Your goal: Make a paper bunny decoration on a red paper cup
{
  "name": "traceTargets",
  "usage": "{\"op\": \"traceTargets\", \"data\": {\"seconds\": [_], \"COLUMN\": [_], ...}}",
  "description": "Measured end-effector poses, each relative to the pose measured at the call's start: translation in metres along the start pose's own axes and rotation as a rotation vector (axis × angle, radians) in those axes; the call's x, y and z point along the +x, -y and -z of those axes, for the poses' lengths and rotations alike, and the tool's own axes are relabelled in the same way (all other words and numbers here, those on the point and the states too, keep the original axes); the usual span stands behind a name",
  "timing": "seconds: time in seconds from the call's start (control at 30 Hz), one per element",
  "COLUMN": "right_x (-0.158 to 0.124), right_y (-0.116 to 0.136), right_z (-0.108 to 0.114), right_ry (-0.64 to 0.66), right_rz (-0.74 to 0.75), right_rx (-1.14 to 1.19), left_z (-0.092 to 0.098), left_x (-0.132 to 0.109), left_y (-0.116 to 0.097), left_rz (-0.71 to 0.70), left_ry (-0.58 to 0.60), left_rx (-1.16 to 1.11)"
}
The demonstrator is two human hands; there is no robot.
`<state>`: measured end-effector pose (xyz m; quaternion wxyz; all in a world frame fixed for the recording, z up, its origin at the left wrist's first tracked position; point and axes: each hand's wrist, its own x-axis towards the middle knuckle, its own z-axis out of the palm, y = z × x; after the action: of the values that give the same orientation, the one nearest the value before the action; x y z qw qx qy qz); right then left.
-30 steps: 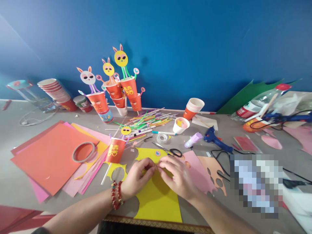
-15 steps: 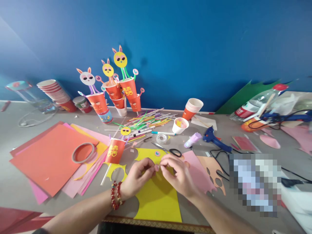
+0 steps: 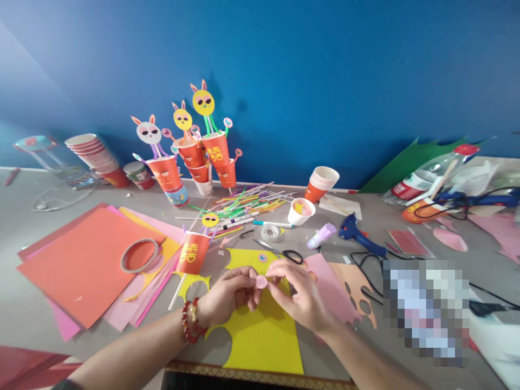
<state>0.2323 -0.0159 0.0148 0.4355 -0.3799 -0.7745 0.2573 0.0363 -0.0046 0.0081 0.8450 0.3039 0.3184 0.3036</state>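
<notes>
A small pink paper circle (image 3: 261, 281) is pinched at its left edge by my left hand (image 3: 238, 290), thumb and forefinger closed on it. At the circle's right edge are the fingertips of my right hand (image 3: 294, 292), also in a pinch on it. Both hands are over a yellow paper sheet (image 3: 264, 341) with round bites cut from its edges. Just beyond the fingers, a pink disc with a blue heart shape (image 3: 263, 258) lies on the yellow sheet. Behind my right hand are scissors (image 3: 292, 256) with black handles, lying partly open.
Orange and pink sheets (image 3: 77, 265) with a tape roll (image 3: 140, 255) lie left. A red cup with a yellow face (image 3: 194, 253) lies near them. Rabbit-faced cups (image 3: 164, 173) stand behind, beside pipe cleaners (image 3: 244, 203). A blue glue gun (image 3: 361, 235) and cables are right.
The pink paper piece has turned to show its round face between my fingers. My left hand's fingers have shifted, the lower ones now hanging more open below the circle.
</notes>
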Motion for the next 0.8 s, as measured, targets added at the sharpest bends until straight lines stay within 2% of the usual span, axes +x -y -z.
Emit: {"op": "traceTargets", "data": {"seconds": [0.1, 0.17, 0.27, 0.37, 0.43, 0.53, 0.67, 0.73, 0.8], "right_x": [0.0, 0.0, 0.0, 0.001, 0.002, 0.003, 0.003, 0.003, 0.003], "right_y": [0.003, 0.003, -0.001, -0.006, -0.008, -0.007, -0.003, -0.003, -0.004], "right_z": [0.002, 0.002, 0.0, -0.002, -0.002, -0.002, -0.003, -0.002, -0.002], "right_ry": [0.041, 0.064, 0.064, 0.099, 0.106, 0.119, 0.114, 0.097, 0.069], "right_rz": [0.047, 0.005, -0.258, -0.53, -0.606, -0.635, -0.626, -0.623, -0.628], "right_rx": [0.045, 0.095, 0.257, 0.439, 0.497, 0.502, 0.488, 0.505, 0.533], "left_z": [0.001, 0.003, 0.004, 0.003, 0.002, 0.002, 0.0, -0.005, -0.01], "left_x": [0.001, 0.002, 0.001, -0.002, -0.003, -0.002, 0.002, -0.002, -0.015], "left_y": [-0.001, -0.001, 0.001, 0.002, 0.003, 0.004, 0.007, 0.002, -0.011], "left_rz": [0.072, 0.095, 0.094, -0.035, -0.136, -0.206, -0.24, -0.262, -0.315], "left_ry": [0.016, 0.029, 0.025, -0.023, -0.054, -0.096, -0.12, -0.14, -0.159], "left_rx": [-0.005, 0.002, 0.021, 0.118, 0.234, 0.402, 0.484, 0.54, 0.691]}}
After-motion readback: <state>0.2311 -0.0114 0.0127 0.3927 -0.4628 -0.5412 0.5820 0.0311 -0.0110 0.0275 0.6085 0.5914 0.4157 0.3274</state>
